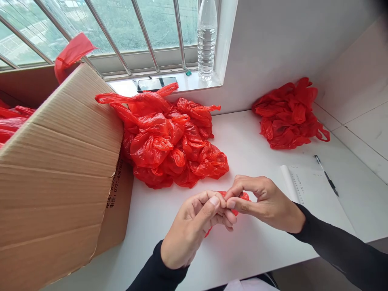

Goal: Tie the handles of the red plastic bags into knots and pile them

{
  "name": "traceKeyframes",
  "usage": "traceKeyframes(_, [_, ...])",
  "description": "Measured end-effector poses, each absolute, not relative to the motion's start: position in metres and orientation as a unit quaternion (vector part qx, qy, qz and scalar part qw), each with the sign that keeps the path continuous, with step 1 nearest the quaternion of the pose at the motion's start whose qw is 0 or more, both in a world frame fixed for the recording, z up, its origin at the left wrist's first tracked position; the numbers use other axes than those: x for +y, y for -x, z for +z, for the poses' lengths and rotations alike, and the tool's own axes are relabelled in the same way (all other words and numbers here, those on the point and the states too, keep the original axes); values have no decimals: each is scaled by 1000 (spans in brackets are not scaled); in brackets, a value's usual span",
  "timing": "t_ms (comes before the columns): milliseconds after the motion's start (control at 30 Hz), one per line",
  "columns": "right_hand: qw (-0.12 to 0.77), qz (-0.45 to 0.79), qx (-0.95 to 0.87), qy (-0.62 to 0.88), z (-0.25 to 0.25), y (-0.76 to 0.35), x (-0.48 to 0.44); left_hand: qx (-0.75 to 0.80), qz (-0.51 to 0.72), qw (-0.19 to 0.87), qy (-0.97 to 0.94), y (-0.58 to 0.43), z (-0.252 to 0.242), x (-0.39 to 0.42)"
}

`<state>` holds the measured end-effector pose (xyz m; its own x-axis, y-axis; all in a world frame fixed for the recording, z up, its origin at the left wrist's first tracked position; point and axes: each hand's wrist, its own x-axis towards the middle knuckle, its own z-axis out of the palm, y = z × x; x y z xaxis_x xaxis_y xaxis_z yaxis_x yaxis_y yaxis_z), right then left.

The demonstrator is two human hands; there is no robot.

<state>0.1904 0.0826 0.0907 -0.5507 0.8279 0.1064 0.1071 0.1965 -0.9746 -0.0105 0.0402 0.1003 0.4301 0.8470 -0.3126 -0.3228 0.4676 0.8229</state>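
Note:
My left hand [197,218] and my right hand [263,202] meet over the white table, their thumbs and forefingers pinched tip to tip. A small red plastic bag [235,211] shows behind and below the fingers, and both hands are closed on it. The exact bit between the fingertips is hidden. My left hand's other fingers curl loosely under the pinch. Just beyond the hands lies a heap of filled red plastic bags [157,141], their tops twisted or knotted.
An open cardboard box [69,161] with red bags inside stands at the left. More red bags [287,113] lie back right, near a notebook [315,194] and pen [327,178]. On the windowsill are a phone [156,83] and a water bottle [207,44].

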Motion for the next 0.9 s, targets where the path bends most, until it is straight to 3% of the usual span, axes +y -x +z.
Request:
traceKeyframes(367, [378,387,-763,355,90,-179,75,478,393,675,-402,7,101,38])
traceKeyframes(600, [322,551,-675,369,92,-186,77,354,404,775,-333,10,99,40])
traceKeyframes(900, [403,384,-728,401,97,-173,71,380,456,742,-311,11,91,45])
